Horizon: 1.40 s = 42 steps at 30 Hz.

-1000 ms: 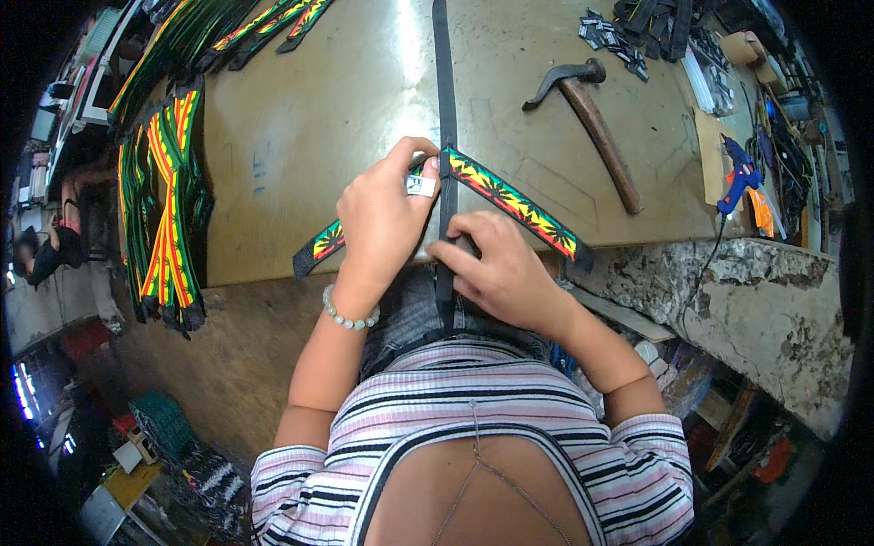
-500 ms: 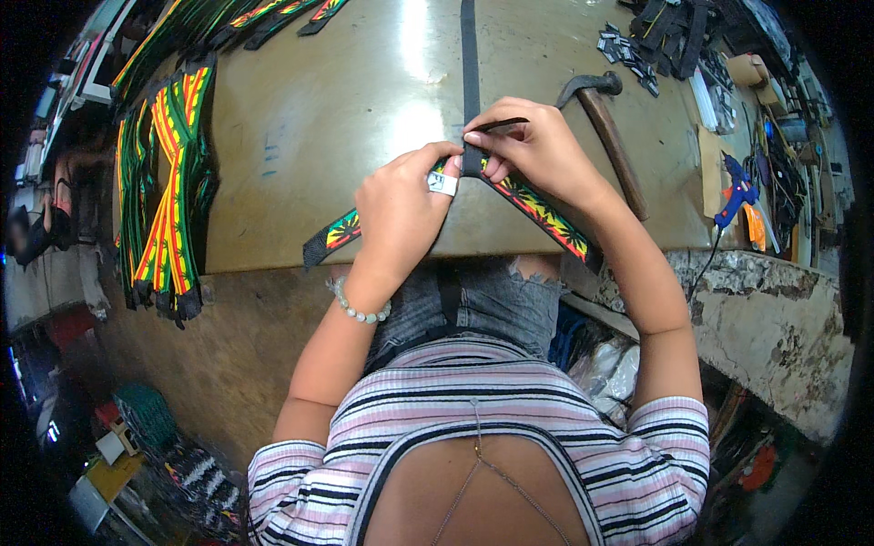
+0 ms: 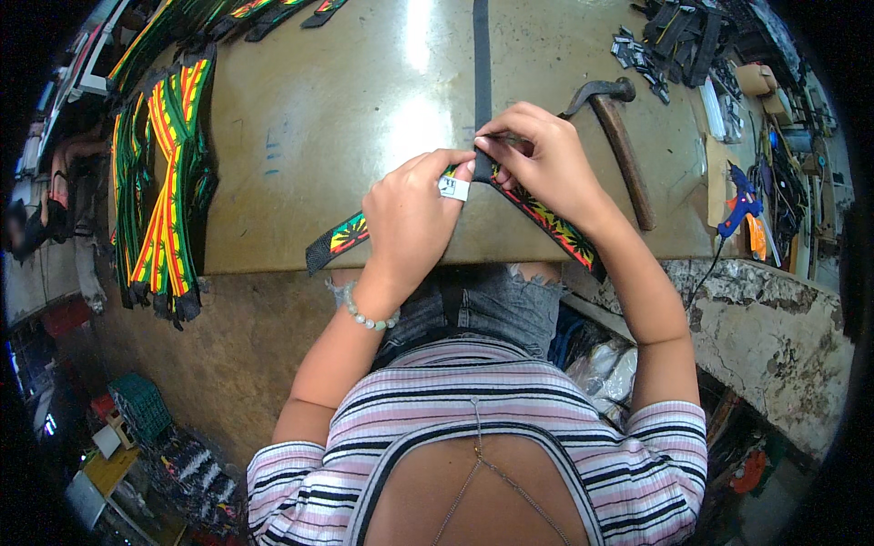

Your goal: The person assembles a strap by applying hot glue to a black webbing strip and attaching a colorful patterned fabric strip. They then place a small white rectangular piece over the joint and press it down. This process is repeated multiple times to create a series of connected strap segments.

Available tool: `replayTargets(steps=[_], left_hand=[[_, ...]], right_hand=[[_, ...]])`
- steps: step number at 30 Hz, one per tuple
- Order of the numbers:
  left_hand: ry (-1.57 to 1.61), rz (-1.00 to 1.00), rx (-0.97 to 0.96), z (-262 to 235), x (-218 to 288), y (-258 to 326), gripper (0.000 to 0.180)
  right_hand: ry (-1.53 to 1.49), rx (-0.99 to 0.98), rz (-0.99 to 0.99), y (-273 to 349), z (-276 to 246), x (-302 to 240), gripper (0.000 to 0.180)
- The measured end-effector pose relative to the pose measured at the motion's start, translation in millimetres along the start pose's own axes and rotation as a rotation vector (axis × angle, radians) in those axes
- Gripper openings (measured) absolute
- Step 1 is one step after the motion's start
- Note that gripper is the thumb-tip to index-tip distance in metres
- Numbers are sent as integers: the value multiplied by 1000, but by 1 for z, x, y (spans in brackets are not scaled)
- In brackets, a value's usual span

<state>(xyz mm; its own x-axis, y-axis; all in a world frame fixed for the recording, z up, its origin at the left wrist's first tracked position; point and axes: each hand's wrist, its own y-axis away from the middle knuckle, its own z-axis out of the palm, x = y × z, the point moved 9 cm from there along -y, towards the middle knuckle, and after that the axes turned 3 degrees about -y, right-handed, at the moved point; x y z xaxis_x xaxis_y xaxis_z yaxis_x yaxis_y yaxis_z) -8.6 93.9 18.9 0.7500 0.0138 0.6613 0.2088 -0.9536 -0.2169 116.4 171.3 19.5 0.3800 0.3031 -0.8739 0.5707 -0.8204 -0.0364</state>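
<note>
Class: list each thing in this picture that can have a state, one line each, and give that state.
Left hand: closed on the patterned strap, beside its white tag.
Right hand: pinching the black strap where it meets the patterned one.
Patterned strap: bent, both ends hanging over the table edge.
Black strap: flat, straight along the table.
Hammer: lying flat, untouched.
Glue gun: lying down, cord attached.
Strap pile: draped over the table edge.

both hands pinching patterned strap and black strip, hammer beside, workbench
</note>
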Motion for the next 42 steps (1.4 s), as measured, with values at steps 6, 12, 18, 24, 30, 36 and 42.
replayTargets(steps=[6, 12, 18, 24, 30, 36, 42], left_hand=[[-8, -2, -24, 0, -1, 1, 17], [48, 0, -66, 2, -5, 0, 18], [54, -19, -74, 1, -5, 0, 19], [-69, -12, -82, 4, 2, 1, 24], [-288, 159, -11, 9, 21, 8, 34], [-176, 123, -112, 7, 10, 3, 27], [-37, 165, -26, 1, 5, 4, 20]], right_hand=[[-48, 30, -4, 4, -1, 2, 11], [-35, 7, 24, 0, 0, 5, 11], [-97, 1, 99, -2, 2, 12, 12], [-117, 31, 158, -4, 0, 20, 20], [235, 141, 249, -8, -20, 20, 32], [365, 184, -329, 41, 3, -20, 25], [658, 102, -353, 73, 38, -34, 41]])
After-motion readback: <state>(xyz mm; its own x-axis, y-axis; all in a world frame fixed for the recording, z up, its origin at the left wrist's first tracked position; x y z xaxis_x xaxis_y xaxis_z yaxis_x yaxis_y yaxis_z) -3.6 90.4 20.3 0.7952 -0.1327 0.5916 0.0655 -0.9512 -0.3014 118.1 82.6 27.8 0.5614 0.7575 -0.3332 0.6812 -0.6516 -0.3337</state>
